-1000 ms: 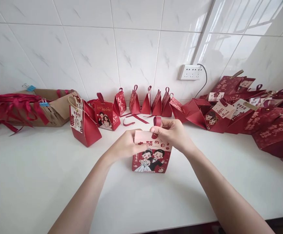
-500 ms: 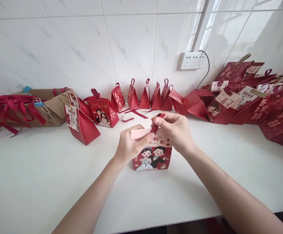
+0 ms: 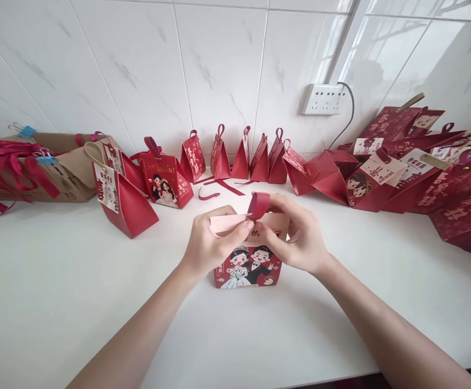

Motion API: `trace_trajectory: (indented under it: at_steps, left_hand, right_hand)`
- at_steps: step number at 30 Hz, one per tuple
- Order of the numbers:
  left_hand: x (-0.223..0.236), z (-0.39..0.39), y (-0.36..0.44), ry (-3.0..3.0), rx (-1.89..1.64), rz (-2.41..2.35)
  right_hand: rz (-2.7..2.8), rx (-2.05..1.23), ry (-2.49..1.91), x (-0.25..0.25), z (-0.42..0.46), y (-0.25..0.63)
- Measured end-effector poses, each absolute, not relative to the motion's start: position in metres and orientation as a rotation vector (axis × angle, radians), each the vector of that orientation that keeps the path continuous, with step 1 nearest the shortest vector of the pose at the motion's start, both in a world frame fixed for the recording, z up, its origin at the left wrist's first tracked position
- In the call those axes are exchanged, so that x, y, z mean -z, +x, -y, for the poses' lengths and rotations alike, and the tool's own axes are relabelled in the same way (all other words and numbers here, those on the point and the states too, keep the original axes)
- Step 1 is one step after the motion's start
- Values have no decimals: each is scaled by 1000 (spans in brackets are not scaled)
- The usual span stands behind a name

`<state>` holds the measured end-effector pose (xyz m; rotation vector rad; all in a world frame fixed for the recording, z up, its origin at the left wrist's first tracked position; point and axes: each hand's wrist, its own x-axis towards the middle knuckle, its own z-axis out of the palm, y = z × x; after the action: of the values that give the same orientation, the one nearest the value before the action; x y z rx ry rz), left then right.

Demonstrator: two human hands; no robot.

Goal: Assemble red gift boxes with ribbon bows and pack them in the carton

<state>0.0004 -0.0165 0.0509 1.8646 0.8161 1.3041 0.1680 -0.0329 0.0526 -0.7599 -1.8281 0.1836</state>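
Note:
A red and pale pink gift box (image 3: 248,265) with a cartoon bride and groom on its front stands upright on the white table. My left hand (image 3: 214,237) pinches its top edge from the left, thumb on the front. From the right, my right hand (image 3: 298,232) grips the same top edge, its thumb close to the left thumb. Between the two hands a dark red ribbon loop (image 3: 259,205) rises from the top of the box. The thumbs cover the spot where the loop meets the box, and most fingers are hidden behind it.
Several finished-looking red boxes with loops (image 3: 220,156) line the tiled wall. Loose ribbon strips (image 3: 224,186) lie before them. A cardboard box (image 3: 68,175) with red ribbons (image 3: 4,162) is at left, a heap of red boxes (image 3: 381,178) at right, below a power socket (image 3: 323,100).
My right hand has moved from above the ribbon down to the box's top edge. The ribbon now stands up as an open loop. The view has shifted slightly.

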Motion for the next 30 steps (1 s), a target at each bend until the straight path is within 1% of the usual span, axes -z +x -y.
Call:
trace_trajectory:
  at_steps: [4, 7, 17, 21, 30]
  left_hand:
    - [-52, 17, 0, 1879, -1315, -825]
    - [-53, 17, 0, 1886, -1313, -811]
    - [-47, 16, 1, 1789, -1292, -785]
    - [-50, 17, 3, 1784, -1380, -835]
    - [-52, 18, 1, 1842, -1368, -805]
  right_hand:
    - [1803, 20, -737, -46, 32, 163]
    - [1750, 67, -761, -43, 32, 161]
    - [1718, -153, -821, -45, 35, 159]
    - [1705, -160, -843, -46, 35, 160]
    - [1648, -251, -768, -52, 39, 159]
